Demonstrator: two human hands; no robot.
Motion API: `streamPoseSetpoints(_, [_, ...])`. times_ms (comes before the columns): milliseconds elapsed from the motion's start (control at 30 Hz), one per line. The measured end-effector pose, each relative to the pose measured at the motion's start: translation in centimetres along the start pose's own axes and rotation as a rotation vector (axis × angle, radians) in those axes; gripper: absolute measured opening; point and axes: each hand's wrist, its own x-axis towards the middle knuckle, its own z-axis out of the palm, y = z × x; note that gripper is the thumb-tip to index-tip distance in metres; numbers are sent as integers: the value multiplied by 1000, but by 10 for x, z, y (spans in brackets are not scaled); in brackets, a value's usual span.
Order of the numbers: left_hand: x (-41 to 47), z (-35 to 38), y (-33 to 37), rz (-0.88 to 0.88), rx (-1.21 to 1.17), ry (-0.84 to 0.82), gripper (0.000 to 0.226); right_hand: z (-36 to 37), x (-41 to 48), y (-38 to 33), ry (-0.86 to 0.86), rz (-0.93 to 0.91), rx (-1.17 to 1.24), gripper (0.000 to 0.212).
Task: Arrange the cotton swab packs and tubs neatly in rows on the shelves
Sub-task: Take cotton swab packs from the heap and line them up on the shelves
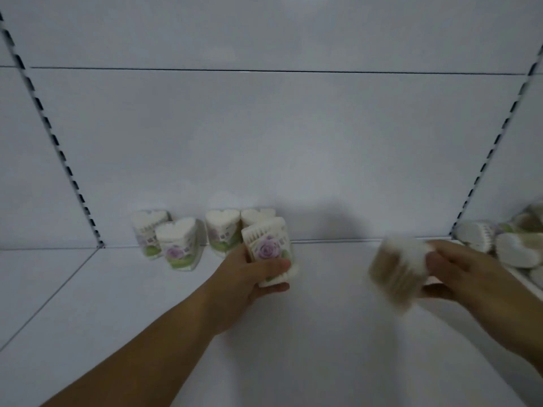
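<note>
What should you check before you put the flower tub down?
1. Left hand grips the rose tub: ok.
2. Rose tub resting on the shelf: cannot tell.
3. Bare shelf to the right of the back tubs: ok.
4. Back tubs in a straight row: not ok, one stands forward.
5. Right hand holds its pack: ok, though blurred.
6. Pile at far right tidy: not ok.
</note>
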Motion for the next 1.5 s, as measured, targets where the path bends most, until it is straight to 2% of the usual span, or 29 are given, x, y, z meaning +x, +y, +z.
streamPoseSetpoints(100, [1,-5,-3,58,95,22,51,56,34,-7,22,85,-171,62])
streamPoseSetpoints(167, [1,-6,-4,97,156,44,66,73,50,6,105,15,-321,49])
streamPoseSetpoints(233, [3,-9,-7,130,147,77,79,76,54,20,170,-41,-402,47])
streamPoseSetpoints(300, [5,-11,-11,170,177,78,82,79,52,25,163,-106,-362,44])
streamPoseSetpoints(467, [5,-8,-23,231,418,7,74,81,50,33,182,-129,-207,27])
streamPoseSetpoints(600, [1,-3,-25,542,904,59,67,79,56,36,225,-117,-110,38])
streamPoseSetpoints(700, [2,-1,-29,625,982,43,66,73,60,40,216,-116,-61,35])
streamPoseSetpoints(800, [4,3,-32,707,1130,125,66,65,63,45,228,-110,-74,24])
streamPoseSetpoints(867, [7,7,-29,786,1334,185,65,58,64,47,253,-58,38,38])
streamPoseSetpoints(933, [15,15,-20,839,1548,221,63,51,67,47,297,-15,52,40])
streamPoseSetpoints(1067, [42,30,-9,881,1866,308,53,37,71,43,360,10,-155,30])
streamPoseSetpoints(1167, [62,35,-7,793,1980,384,48,32,71,45,331,52,-360,41])
streamPoseSetpoints(1233, [67,35,-5,726,1976,381,55,30,71,48,306,65,-394,38])
streamPoseSetpoints(1333, [51,23,4,778,1827,289,69,27,69,48,316,20,-355,21])
streamPoseSetpoints(1400, [28,-2,24,832,1799,318,65,25,70,45,387,25,-280,25])
streamPoseSetpoints(1433, [16,-21,35,818,1823,368,62,25,69,41,430,38,-168,31])
streamPoseSetpoints(1500, [-3,-62,54,721,1933,479,61,30,69,33,450,129,211,36])
